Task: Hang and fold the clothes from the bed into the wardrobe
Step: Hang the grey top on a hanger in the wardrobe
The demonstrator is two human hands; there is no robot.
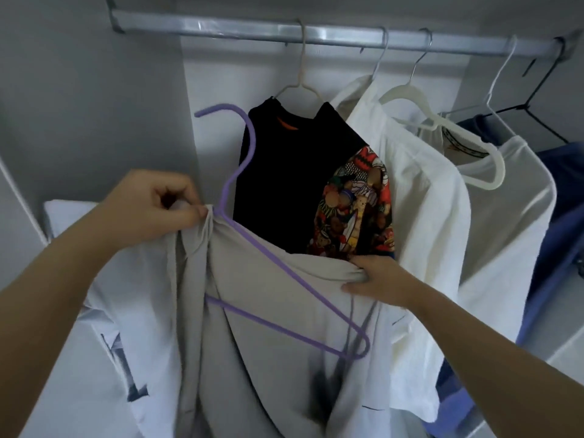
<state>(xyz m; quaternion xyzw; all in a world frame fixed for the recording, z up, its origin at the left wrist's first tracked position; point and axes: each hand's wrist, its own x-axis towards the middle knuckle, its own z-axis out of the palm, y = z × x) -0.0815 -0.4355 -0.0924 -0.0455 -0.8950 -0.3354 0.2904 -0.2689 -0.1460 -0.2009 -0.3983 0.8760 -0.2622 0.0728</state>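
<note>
Gripping grey garment [268, 327]: left hand [151, 203], right hand [379, 279] | purple hanger [240, 241]: one

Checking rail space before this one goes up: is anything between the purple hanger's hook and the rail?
Nothing visible: the rail is bare above the purple hanger, left of the black shirt.

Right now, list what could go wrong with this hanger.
The purple hanger lies on top of the grey garment, not inside it, so the garment may slide off. The left hand only pinches bunched cloth at the neck. Its hook is not yet on the rail.
</note>
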